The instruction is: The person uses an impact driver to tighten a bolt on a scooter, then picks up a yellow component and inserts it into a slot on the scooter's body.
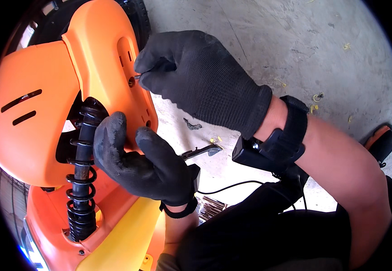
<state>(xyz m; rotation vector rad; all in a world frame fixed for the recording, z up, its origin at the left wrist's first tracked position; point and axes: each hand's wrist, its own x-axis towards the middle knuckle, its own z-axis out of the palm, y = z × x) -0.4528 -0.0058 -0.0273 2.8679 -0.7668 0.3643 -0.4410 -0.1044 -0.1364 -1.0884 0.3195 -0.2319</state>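
My right hand [200, 74], in a black glove, pinches a small dark screw-like piece [137, 77] between thumb and fingertips. The piece is at a recessed hole [132, 82] in the orange plastic cover [101, 54]; whether it has entered the hole is hidden. Below, my left hand [144, 162], gloved too, is turned palm up with its thumb and fingers apart and nothing visible in it. Its fingers are beside the black coil-spring shock absorber [82, 180] and close under the cover's lower end, where a second hole [148, 123] shows.
Orange-red bodywork [47, 212] with a yellow panel [123, 239] lies below the shock absorber. A dark wheel [139, 18] is behind the cover. On the concrete floor [286, 40] are yellow scraps [317, 97]. A black cable [232, 184] runs near my knee.
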